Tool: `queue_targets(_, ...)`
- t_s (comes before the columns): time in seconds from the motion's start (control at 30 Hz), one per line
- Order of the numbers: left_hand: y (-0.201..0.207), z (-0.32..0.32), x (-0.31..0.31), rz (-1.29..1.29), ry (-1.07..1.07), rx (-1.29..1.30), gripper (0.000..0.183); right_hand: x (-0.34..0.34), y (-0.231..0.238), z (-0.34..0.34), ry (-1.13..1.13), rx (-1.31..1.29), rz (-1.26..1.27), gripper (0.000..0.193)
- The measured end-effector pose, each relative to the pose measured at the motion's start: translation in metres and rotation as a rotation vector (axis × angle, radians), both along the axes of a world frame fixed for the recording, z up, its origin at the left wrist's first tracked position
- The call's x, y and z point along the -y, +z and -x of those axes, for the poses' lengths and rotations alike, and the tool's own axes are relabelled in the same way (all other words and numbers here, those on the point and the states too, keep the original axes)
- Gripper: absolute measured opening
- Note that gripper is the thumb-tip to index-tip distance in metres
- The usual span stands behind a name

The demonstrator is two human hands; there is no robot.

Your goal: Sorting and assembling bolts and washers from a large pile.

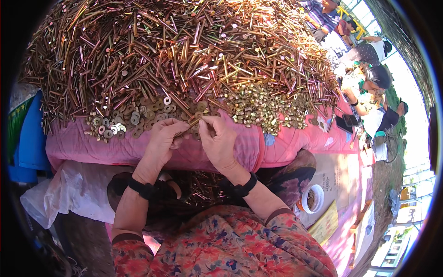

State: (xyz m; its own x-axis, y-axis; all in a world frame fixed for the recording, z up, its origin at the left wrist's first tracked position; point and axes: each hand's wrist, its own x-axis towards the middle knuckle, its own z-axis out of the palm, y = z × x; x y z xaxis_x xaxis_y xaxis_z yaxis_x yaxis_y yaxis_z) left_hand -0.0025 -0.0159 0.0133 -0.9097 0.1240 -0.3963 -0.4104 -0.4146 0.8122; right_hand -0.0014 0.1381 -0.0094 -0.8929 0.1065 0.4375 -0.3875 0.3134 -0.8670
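Observation:
My left hand point(164, 139) and my right hand point(218, 141) meet over the near edge of a pink quilted cloth point(110, 150). A brass-coloured metal bolt point(195, 122) runs between their fingertips, the left hand closed round one end and the right thumb and finger pinching the other. Whether a small nut or washer sits at the pinched end is hidden. Flat round washers point(134, 118) lie by the left hand. Beyond the right hand spreads a heap of small gold nuts point(258, 108). Behind both rises a large pile of long bronze-coloured bolts point(175, 51).
At the right lie dark phones point(344, 123) on the cloth. Lower right stands a white bucket point(314, 199) with small pieces in it, beside cardboard point(340, 177). A clear plastic sheet point(69, 191) hangs at the left. Several other people point(369, 53) sit along the far right.

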Motion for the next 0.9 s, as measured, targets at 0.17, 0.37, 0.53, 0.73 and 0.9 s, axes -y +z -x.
queue_targets(0.17, -0.01, 0.002, -0.003, -0.023, 0.057, -0.006, 0.006, -0.002, -0.001, -0.001, 0.108, -0.218, -0.267, 0.016)
queue_targets(0.37, -0.008, 0.012, 0.001, 0.07, 0.152, -0.079, 0.005, -0.05, 0.005, 0.052, -0.219, -0.182, -0.987, 0.018)
queue_targets(0.53, -0.01, 0.016, 0.003, 0.207, 0.137, -0.212, 0.008, -0.055, 0.01, 0.049, -0.15, -0.112, -0.859, 0.018)
queue_targets(0.73, -0.014, 0.018, 0.005, 0.137, 0.126, -0.277, 0.004, -0.054, 0.023, 0.032, 0.057, -0.065, -0.476, 0.016)
queue_targets(0.9, -0.01, 0.014, 0.009, 0.087, 0.098, -0.228, 0.005, -0.058, 0.023, 0.027, 0.146, -0.071, -0.415, 0.02)
